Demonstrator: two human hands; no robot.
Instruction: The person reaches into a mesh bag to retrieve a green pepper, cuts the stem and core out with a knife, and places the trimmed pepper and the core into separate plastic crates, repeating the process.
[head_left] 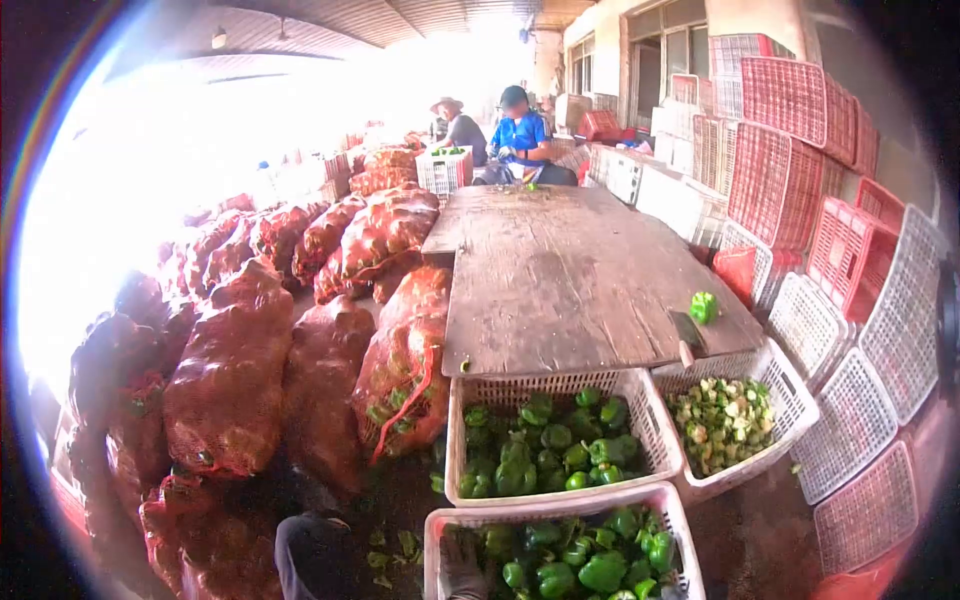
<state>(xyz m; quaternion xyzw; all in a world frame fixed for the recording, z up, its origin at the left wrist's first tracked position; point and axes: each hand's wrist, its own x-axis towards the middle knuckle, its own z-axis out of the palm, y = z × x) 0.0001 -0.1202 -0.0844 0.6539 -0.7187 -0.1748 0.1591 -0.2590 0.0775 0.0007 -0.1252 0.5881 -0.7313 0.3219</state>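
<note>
My left hand (460, 568), in a dark glove, is at the left inner side of the nearest white crate (440, 518), beside the green bell peppers (603, 571) in it. Shadow hides its fingers, so I cannot tell what they grip. My right hand does not show. Just beyond stands a second white crate (563, 500), also holding green bell peppers (516, 468). To its right, a third crate (745, 478) is filled with cut pepper cores (722, 425). On the wooden table (570, 280), a knife (687, 336) lies by a single green bell pepper (704, 307).
Full red mesh sacks (228, 375) crowd the left side. Stacked red and white crates (775, 185) line the right wall. Two people sit beyond the table, one in a blue shirt (520, 135), near a white crate (445, 172) of peppers. My knee (312, 555) is at lower left.
</note>
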